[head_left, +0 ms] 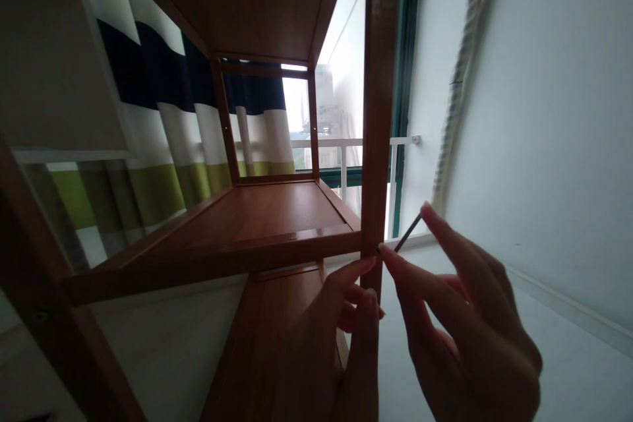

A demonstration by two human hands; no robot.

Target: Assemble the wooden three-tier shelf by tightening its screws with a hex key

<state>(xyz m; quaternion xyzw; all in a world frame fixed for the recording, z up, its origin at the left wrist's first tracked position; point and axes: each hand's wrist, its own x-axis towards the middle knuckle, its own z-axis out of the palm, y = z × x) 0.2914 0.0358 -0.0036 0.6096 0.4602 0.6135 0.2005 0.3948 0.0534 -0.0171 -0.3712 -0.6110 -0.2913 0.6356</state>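
Striped curtains (165,135) and a pale wall (554,132) are seen around a brown wooden shelf (271,208). A thin dark rod (408,232) is positioned at the shelf's right front post (380,112), its lower end partly hidden. It is held between spread fingertips of the right hand (467,326). The left hand (321,339) is placed at the post, fingers bent; whether anything is pinched cannot be told.
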